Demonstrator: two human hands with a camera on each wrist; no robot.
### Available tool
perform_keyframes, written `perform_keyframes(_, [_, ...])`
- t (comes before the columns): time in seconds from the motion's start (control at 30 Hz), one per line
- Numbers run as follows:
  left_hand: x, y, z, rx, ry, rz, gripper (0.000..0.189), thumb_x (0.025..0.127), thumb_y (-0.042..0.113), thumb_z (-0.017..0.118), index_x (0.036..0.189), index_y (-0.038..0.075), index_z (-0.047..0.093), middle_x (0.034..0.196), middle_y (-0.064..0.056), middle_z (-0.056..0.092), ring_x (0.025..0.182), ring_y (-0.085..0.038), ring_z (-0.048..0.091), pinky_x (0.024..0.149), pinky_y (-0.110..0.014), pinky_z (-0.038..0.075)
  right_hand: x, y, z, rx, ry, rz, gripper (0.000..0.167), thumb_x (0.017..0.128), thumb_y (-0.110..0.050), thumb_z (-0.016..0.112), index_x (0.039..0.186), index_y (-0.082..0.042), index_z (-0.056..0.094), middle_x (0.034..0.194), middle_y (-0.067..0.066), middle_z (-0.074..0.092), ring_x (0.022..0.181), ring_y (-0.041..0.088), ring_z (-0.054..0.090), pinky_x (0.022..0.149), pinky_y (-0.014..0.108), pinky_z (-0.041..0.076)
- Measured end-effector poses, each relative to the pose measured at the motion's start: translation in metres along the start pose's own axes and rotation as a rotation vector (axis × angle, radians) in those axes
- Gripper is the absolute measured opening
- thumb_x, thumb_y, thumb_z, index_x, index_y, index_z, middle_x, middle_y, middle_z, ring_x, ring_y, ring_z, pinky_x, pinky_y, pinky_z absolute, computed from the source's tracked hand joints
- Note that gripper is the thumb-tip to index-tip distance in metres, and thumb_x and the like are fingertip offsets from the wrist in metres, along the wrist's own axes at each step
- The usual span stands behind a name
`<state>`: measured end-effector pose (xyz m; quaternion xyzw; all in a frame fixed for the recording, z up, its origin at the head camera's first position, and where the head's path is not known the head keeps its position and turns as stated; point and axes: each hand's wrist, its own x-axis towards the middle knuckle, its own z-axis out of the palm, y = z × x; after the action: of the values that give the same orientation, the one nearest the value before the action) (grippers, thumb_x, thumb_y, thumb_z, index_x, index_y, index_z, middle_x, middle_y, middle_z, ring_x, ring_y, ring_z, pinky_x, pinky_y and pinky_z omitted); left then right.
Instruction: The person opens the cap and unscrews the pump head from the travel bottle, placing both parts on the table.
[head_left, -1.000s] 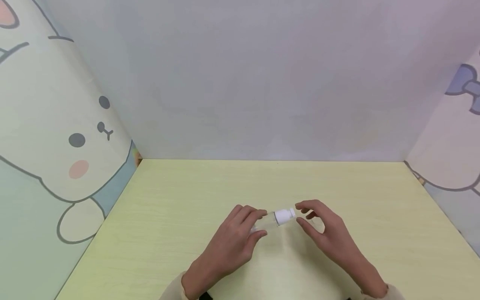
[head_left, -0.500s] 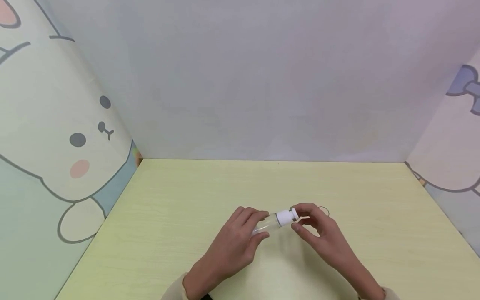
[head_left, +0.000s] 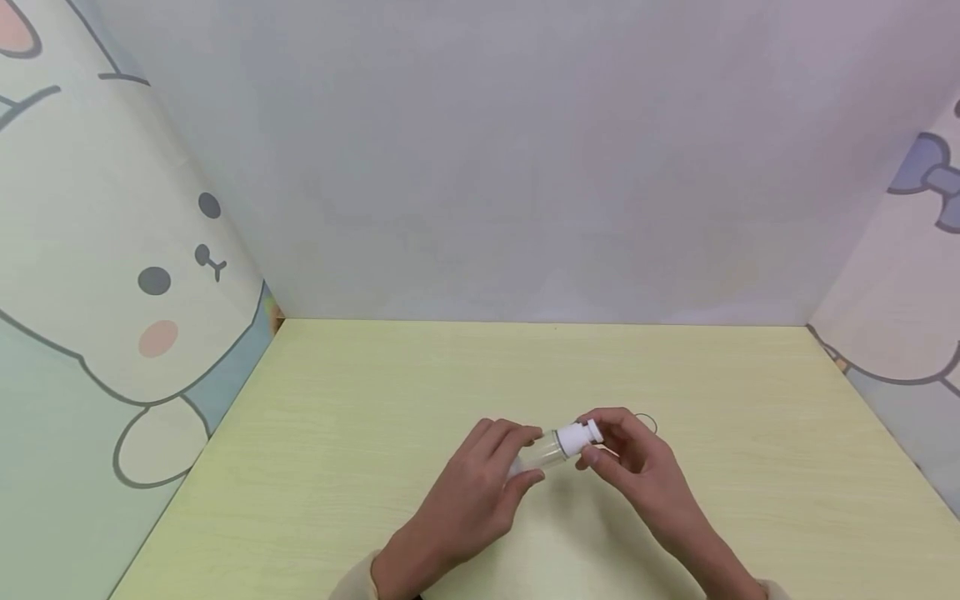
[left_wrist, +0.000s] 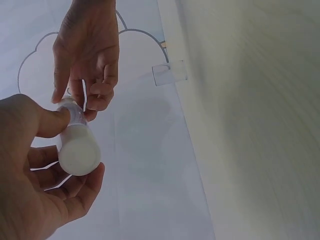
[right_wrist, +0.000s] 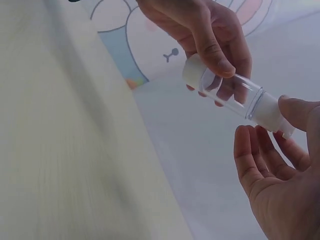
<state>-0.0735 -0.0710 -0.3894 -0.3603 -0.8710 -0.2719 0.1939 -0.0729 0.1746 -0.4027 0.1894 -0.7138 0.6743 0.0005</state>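
A small clear pump bottle (head_left: 543, 450), with a white base and a white pump top (head_left: 576, 437), is held tilted above the table between both hands. My left hand (head_left: 474, 479) grips its body near the base, thumb and fingers on opposite sides. With thumb and fingertips my right hand (head_left: 645, 467) pinches the white top. In the right wrist view, the right thumb (right_wrist: 297, 111) lies on the white collar while the other fingers curve below. The white base (left_wrist: 80, 156) faces the camera in the left wrist view. The bottle looks empty through its clear wall.
A clear plastic cap (left_wrist: 170, 73) stands on the pale wooden table (head_left: 375, 383); in the head view it is mostly hidden behind the right hand. Walls with cartoon animals (head_left: 172, 275) rise at both sides, and a plain grey wall (head_left: 540, 167) at the back.
My right hand has moved left onto the white top and closed its fingertips on it. The bottle and left hand have shifted slightly right.
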Motion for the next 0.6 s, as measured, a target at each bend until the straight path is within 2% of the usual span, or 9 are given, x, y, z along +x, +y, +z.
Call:
perform_keyframes(0.17, [-0.001,0.001,0.002,-0.021,0.023,-0.002,0.041,0.093,0.023,0.080,0.128,0.011,0.063,0.117,0.002,0.066,0.101,-0.011,0.057,0.080,-0.018,0.052,-0.002,-0.004,0.005,0.048,0.034,0.065,0.028,0.103,0.001,0.060,0.130,-0.001,0.057,0.120,0.003,0.064,0.096,0.018,0.070,0.090,0.026,0.059])
perform_keyframes(0.3, [-0.002,0.002,0.004,-0.017,0.054,0.007,0.042,0.092,0.024,0.081,0.127,0.012,0.062,0.117,0.002,0.065,0.102,-0.012,0.057,0.082,-0.018,0.052,-0.002,-0.005,0.007,0.071,0.049,0.079,0.026,0.103,-0.001,0.061,0.129,-0.002,0.057,0.123,0.005,0.062,0.101,0.016,0.069,0.092,0.026,0.059])
perform_keyframes(0.6, [-0.001,0.005,0.002,0.036,0.066,-0.008,0.042,0.089,0.022,0.085,0.125,0.011,0.064,0.119,0.002,0.062,0.107,-0.013,0.058,0.085,-0.019,0.053,-0.004,-0.014,0.012,0.122,0.059,0.095,0.027,0.103,-0.001,0.060,0.131,0.001,0.056,0.126,0.006,0.064,0.107,0.015,0.068,0.097,0.027,0.057])
